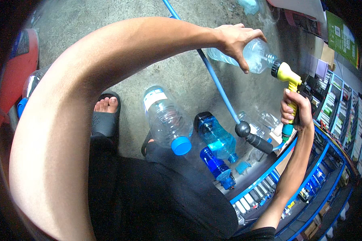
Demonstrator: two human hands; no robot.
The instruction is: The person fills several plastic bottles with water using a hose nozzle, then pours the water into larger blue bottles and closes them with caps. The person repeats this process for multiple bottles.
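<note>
My left hand reaches across from the left, its fingers wrapped around a clear plastic bottle that lies sideways in the air. The bottle's open neck points right, at the black round front of a yellow hose spray nozzle. My right hand is closed around the nozzle's handle; a green connector shows below the fist. Whether the bottle's mouth touches the nozzle, I cannot tell. A large clear bottle with a blue cap is near my knee, with a blue-tinted bottle to its right.
A blue rod with a black ball and black grip slants past the hands. A dark blue bottle sits beside blue-edged shelves full of goods at right. A red object stands at left on the concrete floor.
</note>
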